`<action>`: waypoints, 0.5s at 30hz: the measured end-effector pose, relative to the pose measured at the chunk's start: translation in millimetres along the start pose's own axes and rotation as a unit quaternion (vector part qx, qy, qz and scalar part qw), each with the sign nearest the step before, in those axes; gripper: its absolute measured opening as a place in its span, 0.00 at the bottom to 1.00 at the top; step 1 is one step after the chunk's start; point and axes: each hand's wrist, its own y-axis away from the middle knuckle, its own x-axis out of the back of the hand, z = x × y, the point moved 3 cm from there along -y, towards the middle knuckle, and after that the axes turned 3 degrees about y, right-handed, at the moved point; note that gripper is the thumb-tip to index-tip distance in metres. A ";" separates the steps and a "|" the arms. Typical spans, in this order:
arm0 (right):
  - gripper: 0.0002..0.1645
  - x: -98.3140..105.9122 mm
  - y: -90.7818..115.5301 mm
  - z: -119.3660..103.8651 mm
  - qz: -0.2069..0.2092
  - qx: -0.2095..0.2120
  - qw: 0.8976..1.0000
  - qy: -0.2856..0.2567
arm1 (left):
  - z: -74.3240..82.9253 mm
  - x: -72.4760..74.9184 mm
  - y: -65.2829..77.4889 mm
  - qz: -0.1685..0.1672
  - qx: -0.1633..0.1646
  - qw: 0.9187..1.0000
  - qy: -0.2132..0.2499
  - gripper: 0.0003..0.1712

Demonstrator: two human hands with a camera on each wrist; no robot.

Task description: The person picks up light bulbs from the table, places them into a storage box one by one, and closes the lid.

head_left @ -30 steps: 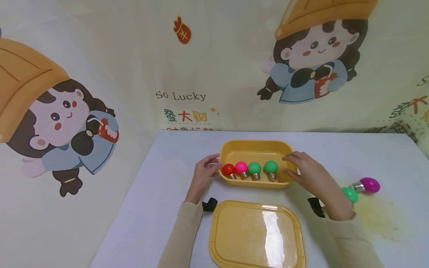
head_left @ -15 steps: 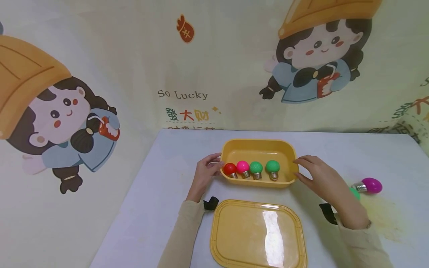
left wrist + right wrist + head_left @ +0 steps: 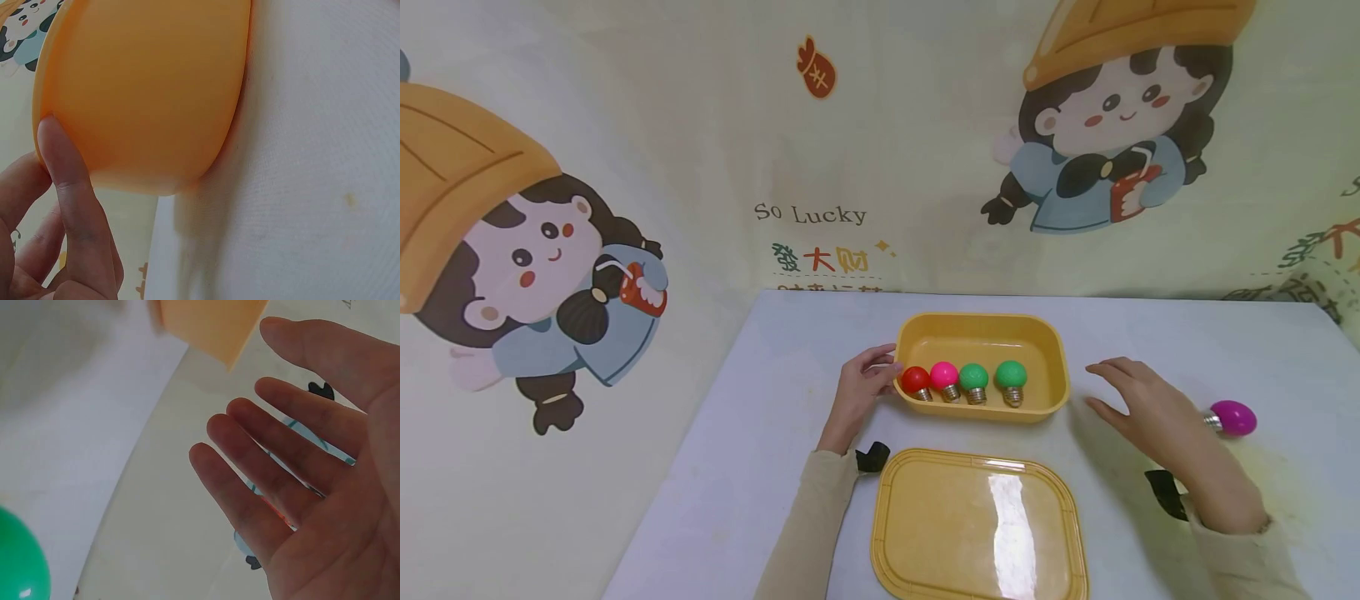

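On yel. bin (image 3: 981, 412), L hand (image 3: 863, 385)

The printed backdrop (image 3: 917, 167) reads "So Lucky" (image 3: 810, 214) above the characters "發大财" (image 3: 820, 258); the line beneath is cut off. A red pouch printed there (image 3: 817, 68) bears a yuan-like sign.

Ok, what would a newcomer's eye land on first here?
Probably the yellow container near the table's middle, with red, pink and two green light bulbs along its near side. The left hand holds its left end; the right hand hovers apart from its right end. Next, perhaps, the large cartoon figures on the backdrop behind.
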 end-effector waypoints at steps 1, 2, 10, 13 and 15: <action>0.29 0.4 1.8 2.1 -0.003 -0.004 1.000 0.001 | 0.2 0.1 0.0 -0.001 -0.001 1.000 0.001 0.26; 0.29 0.9 3.9 4.4 -0.005 -0.010 1.000 0.003 | 0.0 0.2 -0.1 -0.001 -0.002 1.000 0.002 0.26; 0.30 4.8 15.9 19.5 -0.020 -0.025 0.999 0.010 | -2.1 0.0 -1.7 0.002 0.000 1.000 0.001 0.25; 0.30 4.9 18.7 23.5 -0.032 -0.030 0.999 0.011 | -3.0 0.2 -1.8 0.003 0.000 1.000 0.006 0.25; 0.30 4.8 21.3 26.4 -0.040 -0.036 0.998 0.012 | -3.6 0.1 -2.3 0.001 -0.001 1.000 0.008 0.25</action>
